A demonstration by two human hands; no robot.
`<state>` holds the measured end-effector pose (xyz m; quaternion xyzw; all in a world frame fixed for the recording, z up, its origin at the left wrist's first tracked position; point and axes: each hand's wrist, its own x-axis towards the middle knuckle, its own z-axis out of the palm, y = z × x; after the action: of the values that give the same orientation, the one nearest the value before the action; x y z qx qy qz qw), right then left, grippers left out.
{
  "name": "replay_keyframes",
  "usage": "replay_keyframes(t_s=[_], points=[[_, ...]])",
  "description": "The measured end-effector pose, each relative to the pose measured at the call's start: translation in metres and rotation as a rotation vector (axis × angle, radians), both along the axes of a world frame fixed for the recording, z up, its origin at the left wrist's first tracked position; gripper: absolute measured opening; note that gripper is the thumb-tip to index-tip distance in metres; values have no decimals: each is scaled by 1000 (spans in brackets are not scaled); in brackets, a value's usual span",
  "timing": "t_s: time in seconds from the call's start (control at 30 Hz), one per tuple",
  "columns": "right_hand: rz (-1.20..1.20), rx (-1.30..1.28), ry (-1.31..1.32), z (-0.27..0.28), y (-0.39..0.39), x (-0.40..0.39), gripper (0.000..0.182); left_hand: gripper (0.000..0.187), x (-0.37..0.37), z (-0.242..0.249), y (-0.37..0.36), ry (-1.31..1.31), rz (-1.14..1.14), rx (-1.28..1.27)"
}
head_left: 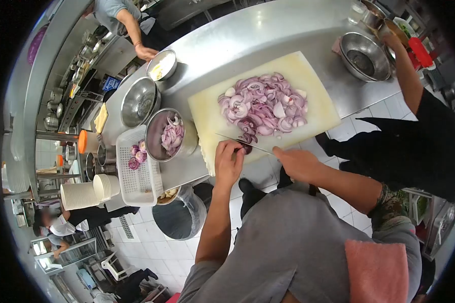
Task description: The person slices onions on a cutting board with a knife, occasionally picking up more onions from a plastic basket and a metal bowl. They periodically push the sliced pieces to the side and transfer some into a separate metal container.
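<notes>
My right hand (pixel 294 160) is closed round the handle of a knife (pixel 253 145), whose blade points left across the near edge of the cutting board (pixel 316 96). Just left of the blade, my left hand (pixel 229 160) has its fingers curled down on a piece of red onion (pixel 246 148), partly hidden by the fingers and the blade. Beyond them lies a broad heap of sliced red onion (pixel 268 101) on the board. A deep metal pot (pixel 154 146) left of the board holds more onion slices (pixel 172 135).
A white perforated basket (pixel 136 179) with several red onions (pixel 138 154) stands at the left. Behind the pot are a metal bowl (pixel 139 103) and a smaller bowl (pixel 163 65), which another person's hand (pixel 146 52) touches. At right, a co-worker's arm (pixel 407 76) reaches past a colander-like bowl (pixel 361 58).
</notes>
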<state>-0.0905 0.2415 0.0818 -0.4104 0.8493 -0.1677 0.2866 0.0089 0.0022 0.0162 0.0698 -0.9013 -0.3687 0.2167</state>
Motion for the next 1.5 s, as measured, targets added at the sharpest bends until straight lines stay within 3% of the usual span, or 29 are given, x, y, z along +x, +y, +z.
replay_keyframes(t_s=[0.2, 0.3, 0.4, 0.6, 0.8, 0.87, 0.97, 1.07, 1.17, 1.3, 1.4, 1.5], points=[[31, 65, -11, 21, 10, 2, 26, 11, 5, -2, 1, -23, 31, 67], [21, -52, -1, 4, -1, -2, 27, 10, 0, -2, 2, 3, 27, 64], [49, 37, -24, 25, 1, -6, 27, 10, 3, -1, 2, -11, 26, 69], [32, -72, -30, -6, -1, -1, 26, 10, 3, 0, 3, -25, 43, 45], [43, 18, -66, 16, 11, 1, 29, 11, 11, -7, -1, -27, 39, 41], [24, 23, -95, 0, 2, 0, 29, 12, 6, -4, 0, -20, 27, 38], [62, 24, -161, -9, -17, -21, 29, 14, 2, -2, -2, 52, 5, -112], [134, -57, -122, -36, -17, -36, 28, 15, -4, 22, -4, -35, -93, -210], [115, -36, -124, -37, -22, -39, 27, 16, -1, 23, 4, -258, 206, -240], [102, -23, -100, -35, -22, -34, 26, 18, 13, 35, 0, -423, 428, 190], [77, 41, -81, -18, -22, -25, 27, 17, 27, 26, -33, -90, -107, -51], [68, -2, -56, 8, -14, -17, 27, 21, 23, 13, -32, -190, -69, 37]])
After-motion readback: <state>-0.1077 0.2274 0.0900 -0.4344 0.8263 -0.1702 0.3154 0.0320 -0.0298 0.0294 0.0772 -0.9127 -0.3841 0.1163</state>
